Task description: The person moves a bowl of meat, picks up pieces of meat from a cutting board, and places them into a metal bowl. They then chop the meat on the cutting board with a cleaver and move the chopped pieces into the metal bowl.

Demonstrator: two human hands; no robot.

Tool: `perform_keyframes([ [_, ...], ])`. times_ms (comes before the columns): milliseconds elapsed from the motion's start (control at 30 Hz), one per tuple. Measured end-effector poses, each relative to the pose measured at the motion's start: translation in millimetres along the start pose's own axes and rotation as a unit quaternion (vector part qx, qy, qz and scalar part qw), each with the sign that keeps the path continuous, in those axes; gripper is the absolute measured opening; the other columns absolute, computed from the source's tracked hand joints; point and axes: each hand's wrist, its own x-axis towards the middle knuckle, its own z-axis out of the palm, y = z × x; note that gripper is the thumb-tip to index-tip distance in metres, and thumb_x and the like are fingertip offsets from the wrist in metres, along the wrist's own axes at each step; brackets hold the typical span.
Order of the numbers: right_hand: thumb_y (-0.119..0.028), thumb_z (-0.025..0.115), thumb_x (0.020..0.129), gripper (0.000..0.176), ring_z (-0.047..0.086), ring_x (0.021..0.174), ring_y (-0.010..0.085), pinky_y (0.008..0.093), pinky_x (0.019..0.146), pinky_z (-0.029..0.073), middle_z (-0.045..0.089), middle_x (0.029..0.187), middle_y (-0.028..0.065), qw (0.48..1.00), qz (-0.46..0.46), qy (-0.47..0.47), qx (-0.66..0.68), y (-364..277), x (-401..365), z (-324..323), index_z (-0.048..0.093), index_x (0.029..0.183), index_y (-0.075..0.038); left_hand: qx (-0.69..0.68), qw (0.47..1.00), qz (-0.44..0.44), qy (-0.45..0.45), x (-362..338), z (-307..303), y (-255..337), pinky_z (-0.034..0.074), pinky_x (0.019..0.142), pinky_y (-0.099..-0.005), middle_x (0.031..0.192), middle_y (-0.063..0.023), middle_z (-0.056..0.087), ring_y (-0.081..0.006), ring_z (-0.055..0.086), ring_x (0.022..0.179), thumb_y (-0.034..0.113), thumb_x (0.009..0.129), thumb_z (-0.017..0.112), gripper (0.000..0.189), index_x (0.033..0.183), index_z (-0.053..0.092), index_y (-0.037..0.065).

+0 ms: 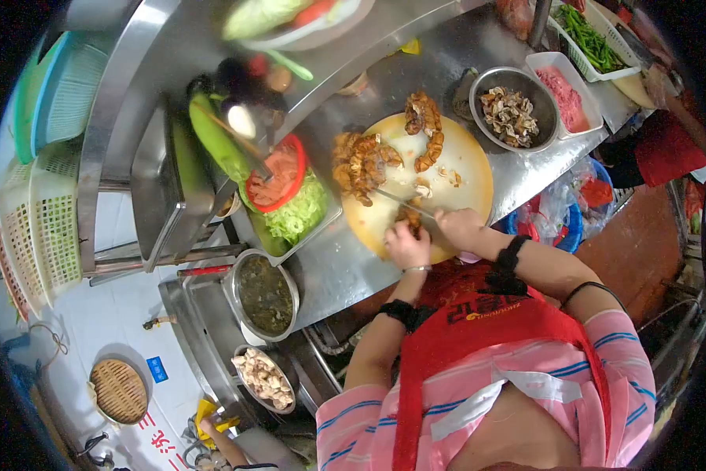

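A round pale cutting board (467, 169) lies on the steel counter (345, 267). My left hand (406, 245) presses down on a brown fried piece of food (409, 218) at the board's near edge. My right hand (457, 226) grips a knife (400, 200), its blade lying across the board just above that piece. A pile of cut brown pieces (359, 165) sits on the board's left side. Longer uncut pieces (425, 129) lie at its far edge, and a few small scraps (447, 177) are in the middle.
To the right stand a metal bowl of brownish pieces (510, 116), a white tray of pink minced meat (566, 96) and a basket of green beans (588, 39). At left are lettuce (296, 212), a red bowl (274, 182) and a pot of dark greens (265, 294). Another person's hand (212, 432) shows at the bottom.
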Motion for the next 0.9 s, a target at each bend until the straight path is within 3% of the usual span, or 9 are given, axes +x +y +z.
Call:
perform_keyframes([
  [133,-0.012,0.049,0.078,0.025,0.064,0.07,0.0281,0.0375,0.058,0.051,0.064,0.079,0.0136,1.0,-0.003,0.011,0.005,15,-4,0,0.046,0.099,0.001,-0.063,0.996,0.06,-0.018,9,-9,-14,0.044,0.074,-0.0409,0.095,-0.0145,0.051,-0.0336,0.052,0.085,0.017,0.065,0.066,0.03,0.092,0.058,0.007],
  [167,-0.015,0.051,0.077,0.024,0.062,0.064,0.0304,0.0396,0.055,0.05,0.063,0.071,0.0144,0.997,-0.019,0.075,0.024,31,-7,11,0.047,0.095,0.0,-0.066,0.996,0.06,-0.016,12,-9,-21,0.044,0.074,-0.0409,0.095,-0.0145,0.051,-0.0336,0.052,0.085,0.017,0.065,0.066,0.03,0.092,0.058,0.007],
  [200,-0.018,0.052,0.076,0.023,0.061,0.057,0.0326,0.0416,0.052,0.048,0.061,0.063,0.0151,0.989,-0.037,0.137,0.041,39,-12,10,0.049,0.092,-0.001,-0.082,0.991,0.101,-0.028,17,-12,-27,0.044,0.076,-0.0398,0.098,-0.0145,0.052,-0.0333,0.052,0.086,0.015,0.066,0.065,0.028,0.092,0.059,0.006],
  [267,-0.02,0.053,0.077,0.024,0.06,0.056,0.0338,0.0428,0.052,0.047,0.06,0.062,0.016,0.993,-0.027,0.111,0.037,50,-23,9,0.049,0.091,-0.002,-0.093,0.978,0.186,-0.004,19,-13,-37,0.046,0.076,-0.0367,0.103,-0.0131,0.053,-0.0308,0.054,0.087,0.008,0.068,0.063,0.026,0.094,0.061,0.006],
  [367,-0.024,0.054,0.078,0.025,0.058,0.052,0.0341,0.0438,0.05,0.046,0.057,0.057,0.017,0.993,-0.011,0.104,0.057,42,-47,-20,0.049,0.091,-0.003,-0.147,0.974,0.17,-0.006,17,-15,-37,0.048,0.071,-0.034,0.098,-0.0119,0.054,-0.0274,0.056,0.084,0.005,0.068,0.063,0.025,0.093,0.061,0.005],
  [533,-0.023,0.048,0.082,0.026,0.061,0.059,0.0296,0.0422,0.05,0.047,0.061,0.065,0.0126,1.0,-0.023,-0.015,-0.004,34,-48,-31,0.048,0.099,-0.003,-0.145,0.976,0.165,0.015,13,-8,-40,0.048,0.067,-0.0321,0.094,-0.0103,0.055,-0.0247,0.057,0.08,0.004,0.069,0.064,0.021,0.09,0.062,0.004],
  [667,-0.02,0.048,0.081,0.026,0.062,0.059,0.0279,0.0403,0.049,0.048,0.061,0.066,0.0134,0.997,-0.059,-0.023,-0.033,36,-37,-34,0.049,0.099,-0.001,-0.16,0.974,0.161,-0.017,17,-9,-45,0.048,0.067,-0.0321,0.09,-0.0096,0.056,-0.0254,0.058,0.078,0.003,0.068,0.064,0.021,0.089,0.062,0.004],
  [733,-0.02,0.053,0.078,0.02,0.059,0.051,0.0282,0.0396,0.045,0.047,0.058,0.057,0.0126,0.992,-0.101,0.074,0.003,36,-19,-13,0.051,0.085,-0.002,-0.158,0.973,0.17,-0.014,18,-11,-45,0.048,0.068,-0.0326,0.089,-0.0096,0.056,-0.0257,0.058,0.078,0.004,0.067,0.065,0.021,0.088,0.062,0.004],
  [900,-0.012,0.047,0.077,0.022,0.063,0.06,0.0275,0.0382,0.051,0.049,0.062,0.071,0.0131,0.999,-0.033,0.016,-0.023,1,11,1,0.05,0.095,0.001,-0.133,0.97,0.204,0.014,20,-5,-41,0.048,0.068,-0.0348,0.087,-0.0098,0.056,-0.0266,0.057,0.079,0.007,0.065,0.066,0.02,0.085,0.062,0.006],
])
